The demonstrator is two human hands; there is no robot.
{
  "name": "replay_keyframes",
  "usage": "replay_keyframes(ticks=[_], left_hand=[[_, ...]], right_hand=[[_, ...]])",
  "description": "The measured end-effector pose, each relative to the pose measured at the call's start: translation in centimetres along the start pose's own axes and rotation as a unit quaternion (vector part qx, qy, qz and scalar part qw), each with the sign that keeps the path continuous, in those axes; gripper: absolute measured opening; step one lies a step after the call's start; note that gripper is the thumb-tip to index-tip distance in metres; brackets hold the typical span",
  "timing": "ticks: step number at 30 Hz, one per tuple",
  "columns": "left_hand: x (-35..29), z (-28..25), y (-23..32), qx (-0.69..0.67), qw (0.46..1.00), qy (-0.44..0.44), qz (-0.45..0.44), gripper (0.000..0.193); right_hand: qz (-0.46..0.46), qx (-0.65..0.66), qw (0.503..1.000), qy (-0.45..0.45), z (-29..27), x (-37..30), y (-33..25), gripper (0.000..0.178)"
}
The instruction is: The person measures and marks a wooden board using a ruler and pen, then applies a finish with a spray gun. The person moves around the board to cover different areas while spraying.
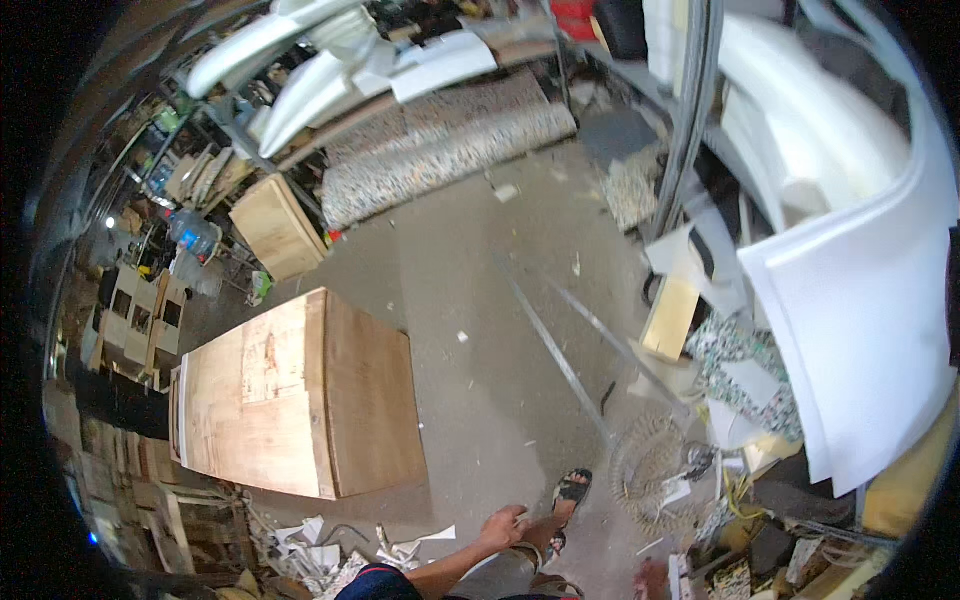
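My left hand point(503, 527) hangs low over the floor at the bottom middle, its bare forearm coming out of a dark sleeve. Its fingers are curled in, and whatever they may hold is hidden. Just below the hand are my trouser legs and a foot in a dark sandal point(574, 486). A large pale wooden box point(260, 390) stands on the floor to the left, apart from the hand. White scraps point(310, 545) lie in a heap left of my forearm. My right hand does not show.
A rolled speckled foam sheet point(450, 160) lies at the back beneath a shelf of white pieces. Two long thin strips point(555, 350) stretch over the concrete floor. White foam sheets point(850, 340) lean at the right above mixed scraps. A wooden panel point(275, 228) stands behind the box.
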State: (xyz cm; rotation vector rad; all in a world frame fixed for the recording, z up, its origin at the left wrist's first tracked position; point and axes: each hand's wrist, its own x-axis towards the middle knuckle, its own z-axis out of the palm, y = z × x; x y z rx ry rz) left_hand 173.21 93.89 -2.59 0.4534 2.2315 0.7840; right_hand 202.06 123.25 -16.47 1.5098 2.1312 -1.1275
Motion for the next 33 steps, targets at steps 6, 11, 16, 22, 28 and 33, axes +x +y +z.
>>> replay_keyframes(ticks=[6, 11, 16, 22, 28, 33], left_hand=[[-16.8, -3.9, -12.8, 0.026, 0.992, 0.073, -0.103, 0.044], [-34.1, -3.8, -30.1, 0.107, 0.936, 0.039, -0.334, 0.063], [-46.2, -2.4, -32.5, 0.004, 0.863, 0.235, -0.448, 0.046], [-45.5, -0.8, -31.6, -0.290, 0.830, 0.302, -0.369, 0.030], [-41.3, -1.0, -28.3, -0.412, 0.828, 0.219, -0.312, 0.026], [-44.2, -2.6, -34.8, -0.234, 0.873, 0.190, -0.385, 0.057]], right_hand=[[-0.126, 0.025, 0.986, -0.105, -0.2, -8.2, -12.8, 0.043], [-0.158, -0.011, 0.978, -0.138, -0.8, -14.7, -15.8, 0.039], [-0.149, -0.073, 0.982, -0.095, -4.3, -17.6, -10.4, 0.036], [-0.212, -0.078, 0.974, -0.031, -5.9, -14.8, -14.5, 0.034], [-0.248, -0.047, 0.968, -0.004, -5.5, -12.5, -26.6, 0.036], [-0.242, -0.195, 0.927, -0.211, 3.7, -21.1, -44.2, 0.045]])
